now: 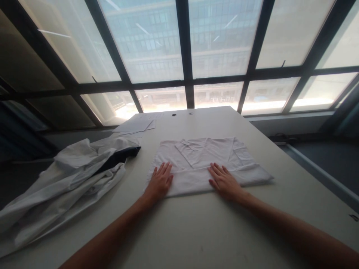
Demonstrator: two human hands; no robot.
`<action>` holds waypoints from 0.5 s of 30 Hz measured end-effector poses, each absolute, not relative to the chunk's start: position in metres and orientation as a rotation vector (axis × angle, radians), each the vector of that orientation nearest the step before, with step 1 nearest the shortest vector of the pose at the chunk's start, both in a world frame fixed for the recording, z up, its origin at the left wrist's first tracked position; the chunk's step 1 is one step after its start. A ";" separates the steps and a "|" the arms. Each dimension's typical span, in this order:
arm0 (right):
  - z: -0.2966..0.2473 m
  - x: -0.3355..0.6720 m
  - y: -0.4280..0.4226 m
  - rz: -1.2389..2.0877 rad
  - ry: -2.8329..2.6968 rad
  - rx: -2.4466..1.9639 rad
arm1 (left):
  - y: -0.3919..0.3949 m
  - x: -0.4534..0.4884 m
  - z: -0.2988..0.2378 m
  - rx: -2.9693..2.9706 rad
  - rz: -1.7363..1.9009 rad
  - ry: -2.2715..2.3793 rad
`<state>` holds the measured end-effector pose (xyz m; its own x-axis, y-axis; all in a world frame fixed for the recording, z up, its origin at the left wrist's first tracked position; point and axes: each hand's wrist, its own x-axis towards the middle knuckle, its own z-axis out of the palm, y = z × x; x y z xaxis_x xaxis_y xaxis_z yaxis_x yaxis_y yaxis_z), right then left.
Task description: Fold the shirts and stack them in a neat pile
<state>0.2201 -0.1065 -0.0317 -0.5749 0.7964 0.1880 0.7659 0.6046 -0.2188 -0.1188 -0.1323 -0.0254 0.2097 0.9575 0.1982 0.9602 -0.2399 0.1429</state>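
A white garment [196, 155], seemingly a shirt, lies folded flat in front of me, with a folded strip running along its near edge. My left hand [160, 181] rests palm down on the left end of that strip, fingers stretched out. On the strip right of its middle lies my right hand [224, 182], also flat with the fingers apart. Both hands press on the cloth and neither grips it. The undersides of the fold are hidden.
A white table [179, 231] carries everything. Crumpled white cloth [75, 186] with a dark part [117, 158] spreads over its left side. Paper sheets [134, 124] lie at the back left. Large framed windows [187, 86] stand beyond the far edge.
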 end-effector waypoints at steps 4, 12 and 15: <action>-0.033 0.226 -0.105 0.152 -2.590 -1.270 | -0.144 -0.099 -0.018 -2.778 -0.315 -1.579; -0.041 0.294 -0.076 0.099 -2.621 -1.337 | -0.148 -0.094 -0.017 -2.852 -0.174 -1.584; -0.044 0.329 -0.060 0.057 -2.616 -1.419 | -0.148 -0.094 -0.017 -2.837 -0.134 -1.593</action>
